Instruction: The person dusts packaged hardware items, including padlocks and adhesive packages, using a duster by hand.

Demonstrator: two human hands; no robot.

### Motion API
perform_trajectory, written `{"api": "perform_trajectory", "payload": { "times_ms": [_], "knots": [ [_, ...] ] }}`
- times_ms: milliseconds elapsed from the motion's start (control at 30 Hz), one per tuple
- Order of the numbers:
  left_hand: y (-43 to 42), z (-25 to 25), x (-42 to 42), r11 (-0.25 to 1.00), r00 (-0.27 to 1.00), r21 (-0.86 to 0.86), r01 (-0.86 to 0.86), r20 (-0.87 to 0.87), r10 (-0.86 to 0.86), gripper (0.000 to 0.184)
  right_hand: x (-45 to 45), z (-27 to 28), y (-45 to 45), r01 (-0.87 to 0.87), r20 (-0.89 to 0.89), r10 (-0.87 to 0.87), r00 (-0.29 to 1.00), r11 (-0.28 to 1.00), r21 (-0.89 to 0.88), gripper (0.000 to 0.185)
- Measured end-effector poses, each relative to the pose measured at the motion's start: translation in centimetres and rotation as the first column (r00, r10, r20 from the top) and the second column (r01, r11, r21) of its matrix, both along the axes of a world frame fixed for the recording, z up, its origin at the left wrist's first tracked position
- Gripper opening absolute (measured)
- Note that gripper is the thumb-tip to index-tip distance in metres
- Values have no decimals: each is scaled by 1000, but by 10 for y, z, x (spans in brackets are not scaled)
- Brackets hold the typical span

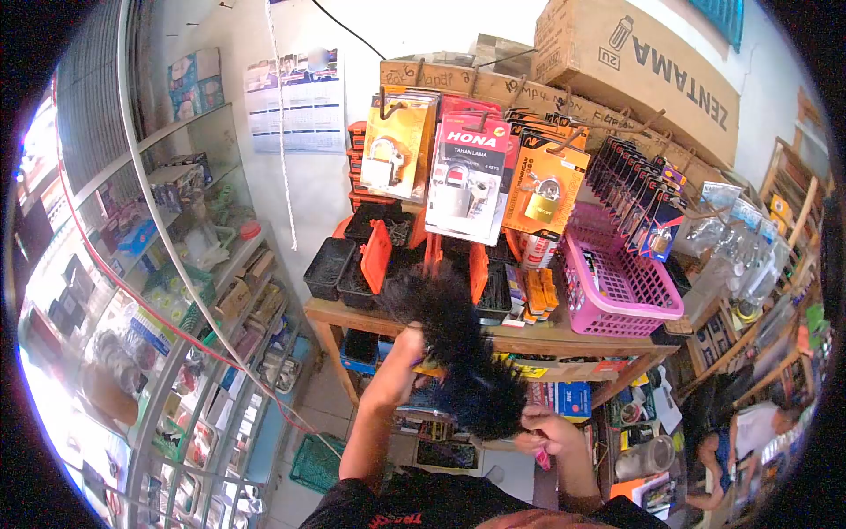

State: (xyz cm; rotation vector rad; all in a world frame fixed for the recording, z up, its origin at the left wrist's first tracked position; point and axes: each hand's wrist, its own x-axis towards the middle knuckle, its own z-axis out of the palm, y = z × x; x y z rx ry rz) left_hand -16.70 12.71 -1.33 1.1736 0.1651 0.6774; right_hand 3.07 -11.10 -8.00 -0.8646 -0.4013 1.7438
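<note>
A black, fluffy feather duster stretches across the middle of the view, in front of the wooden display table. At its lower right end my right hand is closed on it, with a bit of pink showing below the fingers. My left hand is closed at the duster's left side. Its fingertips are partly hidden, and what they hold cannot be made out. Beyond the duster's upper end stand black bins and an upright orange panel on the table.
Carded padlocks hang from hooks above the table. A pink basket stands at its right. Glass shelves with goods line the left side, and a green basket is on the floor. A person sits at the far right.
</note>
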Motion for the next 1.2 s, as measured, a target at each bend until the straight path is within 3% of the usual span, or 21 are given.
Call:
{"api": "perform_trajectory", "payload": {
  "times_ms": [67, 167, 200, 300, 333, 433, 500, 533, 600, 633, 700, 733, 833, 867, 967, 1067, 1133, 1167, 1200],
  "knots": [
    [-8, 4, 13, 903, 957, 341, -261, -29, 288, 57, -8, -3, 4, -23, 39, 24, 999, 999, -30, 24],
    [-3, 19, 2, 981, 977, 49, -187, -99, 191, 38, -11, -21, 2, -47, 187, 5, 982, 974, 221, 16],
    [-1, 13, 2, 980, 978, 10, -198, -62, 198, 34, -13, -21, 1, -45, 246, -23, 969, 963, 267, 31],
    [-4, 13, 6, 929, 947, -253, -272, 104, 305, 32, -22, -3, 4, -59, 465, -132, 875, 925, 374, 30],
    [-4, 17, 2, 908, 940, -259, -330, 1, 342, 31, -18, -9, 2, -29, 522, -171, 836, 935, 352, 32],
    [1, 8, 2, 930, 926, -9, -366, -102, 364, 34, -6, -33, -6, 79, 636, -288, 716, 939, 336, 35],
    [4, 3, 8, 914, 952, -279, -296, -3, 307, 52, -3, -38, -8, 161, 645, -384, 661, 912, 378, 32],
    [6, -1, 11, 881, 957, -405, -243, 50, 287, 61, -2, -36, -10, 162, 551, -385, 740, 898, 410, 31],
    [17, -14, 6, 901, 989, -415, -128, 15, 147, 77, 0, -27, -15, 178, 340, -363, 868, 865, 469, 29],
    [21, -24, 5, 904, 997, -421, -69, -2, 75, 85, -1, -24, -18, 165, 325, -339, 883, 873, 459, 28],
    [26, -60, 20, 862, 988, -502, 68, 153, 12, 72, -1, -20, -23, 136, 296, -287, 911, 887, 441, 28],
    [26, -71, 23, 852, 982, -511, 113, 190, -16, 71, 4, -19, -24, 32, 503, -255, 826, 912, 409, 28],
    [16, -78, 23, 882, 977, -439, 169, 195, -90, 68, -3, -8, -5, 66, 526, -318, 789, 895, 442, 27],
    [13, -71, 20, 903, 976, -390, 179, 185, -113, 67, 0, -7, 0, 56, 612, -351, 709, 893, 447, 27],
    [8, -38, 5, 955, 966, -213, 207, 201, -165, 64, 15, -12, -4, 36, 713, -296, 636, 934, 356, 29],
    [4, -21, 4, 986, 963, -23, 163, 223, -154, 62, 4, 2, -1, 148, 731, -406, 549, 908, 393, 19],
    [-2, -17, 13, 991, 976, 91, 95, 188, -111, 60, 4, 0, 4, 107, 805, -371, 462, 925, 365, 13],
    [-8, -10, 16, 969, 959, -154, 193, 240, -153, 61, 4, -1, 5, 89, 839, -351, 415, 934, 347, 14],
    [-18, 2, 11, 957, 965, -254, 137, 252, -71, 71, 3, -2, 7, 84, 844, -347, 410, 935, 344, 16]
  ]
}}
